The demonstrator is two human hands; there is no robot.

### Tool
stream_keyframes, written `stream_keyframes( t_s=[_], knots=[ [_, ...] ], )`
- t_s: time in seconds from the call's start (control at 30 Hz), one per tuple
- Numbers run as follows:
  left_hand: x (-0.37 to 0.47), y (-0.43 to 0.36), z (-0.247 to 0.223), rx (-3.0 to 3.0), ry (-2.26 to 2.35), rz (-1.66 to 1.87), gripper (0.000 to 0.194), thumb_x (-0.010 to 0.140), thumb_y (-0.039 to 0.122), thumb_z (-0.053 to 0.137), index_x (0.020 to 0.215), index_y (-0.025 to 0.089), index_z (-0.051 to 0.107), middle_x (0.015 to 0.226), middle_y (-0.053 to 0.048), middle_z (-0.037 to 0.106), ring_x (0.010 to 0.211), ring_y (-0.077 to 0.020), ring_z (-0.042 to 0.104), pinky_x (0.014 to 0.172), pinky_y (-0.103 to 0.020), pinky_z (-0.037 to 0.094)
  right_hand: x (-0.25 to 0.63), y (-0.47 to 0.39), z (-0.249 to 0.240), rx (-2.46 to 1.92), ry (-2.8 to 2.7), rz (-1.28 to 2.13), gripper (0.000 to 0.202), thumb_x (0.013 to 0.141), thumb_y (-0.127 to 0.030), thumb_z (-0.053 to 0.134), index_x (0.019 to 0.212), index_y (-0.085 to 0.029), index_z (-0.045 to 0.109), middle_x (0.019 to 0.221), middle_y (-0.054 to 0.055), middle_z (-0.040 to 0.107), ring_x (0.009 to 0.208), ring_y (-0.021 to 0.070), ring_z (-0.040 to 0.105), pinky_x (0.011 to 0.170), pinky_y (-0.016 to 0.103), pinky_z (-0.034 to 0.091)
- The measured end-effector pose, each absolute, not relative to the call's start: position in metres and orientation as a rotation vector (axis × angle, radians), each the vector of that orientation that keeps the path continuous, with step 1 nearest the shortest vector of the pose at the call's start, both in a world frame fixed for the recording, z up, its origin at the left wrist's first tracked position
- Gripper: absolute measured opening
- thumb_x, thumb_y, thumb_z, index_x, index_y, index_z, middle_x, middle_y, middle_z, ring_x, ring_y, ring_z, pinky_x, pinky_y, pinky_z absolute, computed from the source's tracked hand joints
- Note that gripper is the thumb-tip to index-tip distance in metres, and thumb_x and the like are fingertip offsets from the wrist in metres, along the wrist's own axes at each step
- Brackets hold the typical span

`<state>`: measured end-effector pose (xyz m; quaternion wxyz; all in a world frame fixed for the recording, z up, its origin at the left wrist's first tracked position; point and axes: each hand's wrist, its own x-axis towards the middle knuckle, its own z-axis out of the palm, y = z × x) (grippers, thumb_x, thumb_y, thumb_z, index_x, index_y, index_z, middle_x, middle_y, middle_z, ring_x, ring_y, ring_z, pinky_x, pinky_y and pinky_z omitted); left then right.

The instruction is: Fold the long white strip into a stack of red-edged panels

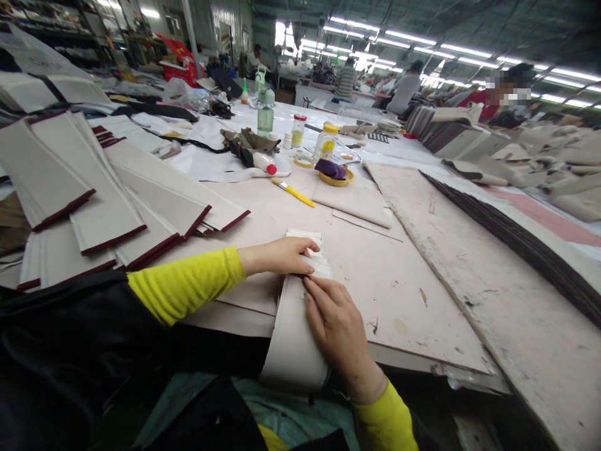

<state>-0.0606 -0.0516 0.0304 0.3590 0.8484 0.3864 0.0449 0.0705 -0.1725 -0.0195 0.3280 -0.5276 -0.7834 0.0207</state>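
Note:
A long pale strip of material (293,341) lies in front of me, its near end curling down over the table edge. Across its far part lies my left hand (288,255), fingers bent and closed at the strip's dark folded edge. My right hand (340,322) is closed at the strip's right side, thumb and fingers together on that same edge, close to the left fingertips. White layered pieces (305,241) show just beyond the left hand. What sits under the fingertips is partly hidden.
Pale panels with dark red edges (107,225) pile up at left. Farther back are a yellow brush (293,192), a purple cloth (330,169) in a yellow dish (337,181), jars (326,141) and a green bottle (265,116). A stack of dark-edged sheets (511,241) lies right. People work in the background.

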Motion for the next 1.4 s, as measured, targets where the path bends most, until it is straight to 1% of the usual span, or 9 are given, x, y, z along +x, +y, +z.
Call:
stream_keyframes(
  t_s=[0.1,0.23,0.47,0.6,0.83,1.1,1.2,1.33,1.4],
  knots=[
    [-0.06,-0.05,0.029,2.219,0.937,0.063,0.047,0.067,0.013,0.056,0.113,0.012,0.053,0.111,-0.007,0.06,0.097,-0.0171,0.056,0.083,-0.024,0.042,0.071,-0.174,-0.017,-1.361,-2.041,0.088,0.029,0.085,-0.015,0.044,0.112,-0.016,0.055,0.104,0.009,0.058,0.099,0.0203,0.051,0.087,0.038,0.046],
    [-0.063,-0.045,0.03,2.232,0.807,-0.054,0.037,0.067,0.012,0.053,0.103,0.014,0.058,0.103,-0.003,0.063,0.091,-0.0149,0.057,0.078,-0.022,0.044,0.073,-0.176,-0.014,-1.378,-2.043,0.122,0.025,0.085,-0.017,0.046,0.108,-0.016,0.057,0.102,0.008,0.059,0.097,0.02,0.051,0.086,0.037,0.046],
    [-0.052,-0.052,0.029,2.464,0.843,-0.013,0.032,0.073,0.014,0.056,0.105,0.012,0.06,0.106,-0.007,0.061,0.096,-0.0172,0.055,0.085,-0.024,0.041,0.071,-0.175,-0.014,-1.417,-2.04,0.133,0.024,0.085,-0.017,0.046,0.105,-0.015,0.059,0.097,0.009,0.06,0.094,0.0202,0.051,0.084,0.037,0.046],
    [-0.049,-0.061,0.027,2.57,0.79,0.064,0.032,0.075,0.011,0.055,0.107,0.011,0.059,0.105,-0.007,0.06,0.098,-0.017,0.054,0.087,-0.024,0.04,0.071,-0.175,-0.016,-1.405,-2.013,0.143,0.025,0.085,-0.017,0.045,0.106,-0.017,0.059,0.098,0.008,0.06,0.094,0.0204,0.051,0.084,0.038,0.046],
    [-0.054,-0.071,0.015,2.796,0.673,0.198,0.022,0.084,0.011,0.043,0.098,0.013,0.06,0.092,-0.007,0.056,0.087,-0.0169,0.051,0.08,-0.027,0.04,0.072,-0.174,-0.017,-1.382,-1.999,0.11,0.024,0.085,-0.017,0.045,0.104,-0.018,0.059,0.098,0.008,0.061,0.095,0.0201,0.051,0.084,0.037,0.046],
    [-0.058,-0.085,0.012,2.966,0.615,0.19,0.02,0.088,0.014,0.041,0.102,0.012,0.055,0.096,-0.007,0.053,0.089,-0.0186,0.046,0.081,-0.03,0.038,0.071,-0.176,-0.022,-1.421,-1.904,0.14,0.018,0.083,-0.014,0.044,0.096,-0.018,0.056,0.093,0.008,0.059,0.093,0.0195,0.052,0.084,0.037,0.046],
    [-0.059,-0.088,0.011,3.013,0.656,0.182,0.021,0.089,0.015,0.039,0.103,0.014,0.054,0.095,-0.007,0.052,0.087,-0.0192,0.046,0.078,-0.031,0.038,0.074,-0.173,-0.025,-1.463,-1.776,0.158,0.022,0.082,-0.017,0.046,0.103,-0.018,0.05,0.096,0.008,0.057,0.095,0.0205,0.052,0.084,0.04,0.047],
    [-0.06,-0.088,0.007,3.009,0.691,0.247,0.023,0.091,0.019,0.037,0.107,0.015,0.053,0.095,-0.006,0.052,0.087,-0.0191,0.046,0.078,-0.031,0.038,0.08,-0.164,-0.026,-1.462,-1.769,0.13,0.047,0.081,-0.019,0.046,0.125,-0.015,0.034,0.116,0.014,0.05,0.11,0.023,0.048,0.092,0.045,0.043],
    [-0.061,-0.087,0.004,2.988,0.691,0.306,0.023,0.091,0.021,0.038,0.107,0.015,0.053,0.095,-0.006,0.053,0.087,-0.0186,0.046,0.079,-0.031,0.038,0.081,-0.159,-0.025,-1.451,-1.842,0.127,0.052,0.081,-0.017,0.044,0.13,-0.015,0.028,0.12,0.016,0.048,0.113,0.0234,0.047,0.094,0.046,0.042]
  ],
)
